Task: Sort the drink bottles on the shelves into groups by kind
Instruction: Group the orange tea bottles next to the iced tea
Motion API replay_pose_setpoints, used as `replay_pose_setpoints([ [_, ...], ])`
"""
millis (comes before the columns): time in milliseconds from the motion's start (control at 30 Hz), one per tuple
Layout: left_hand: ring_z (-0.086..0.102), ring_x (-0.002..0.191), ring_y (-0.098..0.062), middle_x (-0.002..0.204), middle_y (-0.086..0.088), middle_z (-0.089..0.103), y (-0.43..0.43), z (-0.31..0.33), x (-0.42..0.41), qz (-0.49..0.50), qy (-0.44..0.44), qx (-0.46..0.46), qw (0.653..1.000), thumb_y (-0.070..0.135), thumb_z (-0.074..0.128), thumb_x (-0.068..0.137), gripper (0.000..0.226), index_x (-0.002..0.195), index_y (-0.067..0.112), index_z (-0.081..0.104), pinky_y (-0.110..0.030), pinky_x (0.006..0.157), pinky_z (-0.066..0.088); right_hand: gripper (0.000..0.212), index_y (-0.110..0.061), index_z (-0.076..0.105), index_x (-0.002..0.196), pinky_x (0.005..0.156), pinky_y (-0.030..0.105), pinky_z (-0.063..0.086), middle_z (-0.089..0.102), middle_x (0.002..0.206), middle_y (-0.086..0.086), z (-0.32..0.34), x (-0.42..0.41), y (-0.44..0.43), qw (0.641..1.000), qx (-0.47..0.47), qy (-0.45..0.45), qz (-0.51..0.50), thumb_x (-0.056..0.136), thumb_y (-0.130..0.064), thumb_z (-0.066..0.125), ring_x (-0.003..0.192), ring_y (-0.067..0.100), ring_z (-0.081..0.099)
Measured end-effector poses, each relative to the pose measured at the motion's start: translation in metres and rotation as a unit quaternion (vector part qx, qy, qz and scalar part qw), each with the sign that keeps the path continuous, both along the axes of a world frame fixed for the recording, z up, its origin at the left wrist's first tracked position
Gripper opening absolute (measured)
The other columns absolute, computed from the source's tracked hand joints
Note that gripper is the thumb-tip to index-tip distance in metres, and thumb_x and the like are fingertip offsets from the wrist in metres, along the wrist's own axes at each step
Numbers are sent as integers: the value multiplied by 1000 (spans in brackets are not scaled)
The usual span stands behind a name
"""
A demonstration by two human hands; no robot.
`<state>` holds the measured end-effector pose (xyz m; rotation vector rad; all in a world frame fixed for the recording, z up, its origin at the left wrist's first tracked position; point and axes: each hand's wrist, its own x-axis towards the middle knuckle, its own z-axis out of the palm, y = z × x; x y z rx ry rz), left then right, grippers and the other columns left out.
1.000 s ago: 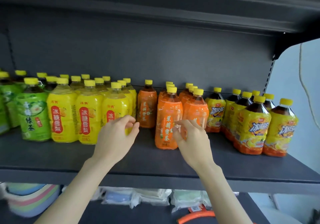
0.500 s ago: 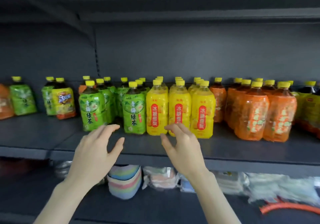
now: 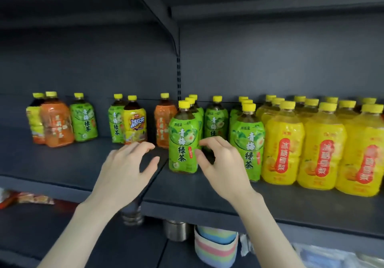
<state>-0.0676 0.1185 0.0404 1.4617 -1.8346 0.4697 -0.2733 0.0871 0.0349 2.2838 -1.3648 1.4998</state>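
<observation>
Flanking a green 青梅绿茶 bottle [image 3: 182, 141], hands [image 3: 124, 170] [image 3: 223, 168], near yellow 冰糖雪梨 bottles [image 3: 284, 143].

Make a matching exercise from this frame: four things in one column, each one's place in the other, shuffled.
Things
1. front green tea bottle
2. yellow pear-drink bottles
3. leftmost orange bottle
4. striped stack

Places
A. on the lower shelf, under the bottles
B. near the left end of the row, among mixed kinds
C. between the left hand and the right hand
D. right of the green group, running to the right edge

Pairs: 1-C, 2-D, 3-B, 4-A
</observation>
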Motion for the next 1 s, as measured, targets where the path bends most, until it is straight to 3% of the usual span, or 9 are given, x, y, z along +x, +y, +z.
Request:
replay_pose_setpoints([
  [67, 66, 82, -24, 94, 3, 69, -16, 1, 26, 10, 6, 11, 1000, 45, 46, 83, 41, 102, 16, 67, -36, 74, 47, 28, -10, 65, 115, 74, 38, 52, 64, 114, 2, 2, 27, -23, 1000, 8, -1, 11, 94, -28, 58, 93, 23, 62],
  [200, 65, 86, -20, 96, 5, 69, -53, 1, 79, 18, 16, 16, 1000, 45, 47, 84, 39, 104, 18, 66, -34, 76, 46, 29, -10, 66, 112, 76, 40, 53, 64, 113, 2, 5, 82, -60, 999, 4, -1, 36, 93, -30, 57, 97, 24, 62],
  [367, 64, 86, -15, 94, 9, 67, -99, 3, 134, 9, 71, 12, 997, 39, 57, 87, 24, 102, 22, 65, -31, 72, 45, 27, -12, 66, 110, 72, 40, 53, 64, 107, 0, 15, 136, -101, 999, 5, 2, 45, 91, -30, 59, 88, 21, 63],
  [600, 62, 93, -13, 104, 5, 64, -190, 1, 184, -82, 142, 14, 986, 28, 62, 87, 24, 109, 18, 63, -36, 78, 51, 28, -14, 64, 114, 83, 39, 50, 61, 119, 1, 19, 194, -150, 998, 38, 35, -30, 93, -31, 58, 104, 25, 60],
  [700, 59, 102, -18, 115, 2, 60, -235, -1, 197, -124, 162, 33, 978, 32, 61, 87, 33, 117, 18, 57, -42, 86, 50, 30, -13, 63, 117, 84, 40, 50, 60, 121, 3, 20, 212, -174, 994, 53, 27, -88, 93, -32, 57, 108, 26, 58],
  [800, 46, 120, -22, 130, -1, 49, -276, -2, 203, -147, 166, 36, 974, 43, 63, 83, 57, 131, 18, 46, -41, 97, 42, 34, -12, 61, 121, 88, 38, 47, 57, 126, 5, 19, 225, -199, 989, 61, 8, -137, 93, -31, 58, 116, 27, 51],
  [900, 35, 129, -25, 141, -5, 41, -307, -2, 201, -135, 127, 20, 983, 58, 66, 75, 82, 140, 16, 37, -40, 102, 32, 42, -11, 56, 126, 96, 41, 40, 51, 133, 8, 15, 231, -221, 982, 42, -1, -185, 91, -33, 59, 123, 30, 39],
  [1000, 42, 127, -28, 136, -8, 49, -325, -9, 203, -123, 65, -7, 990, 67, 60, 72, 86, 138, 16, 40, -44, 101, 32, 58, -11, 48, 135, 109, 47, 28, 38, 147, 13, 12, 230, -241, 975, 25, -21, -220, 86, -39, 57, 135, 36, 26],
])
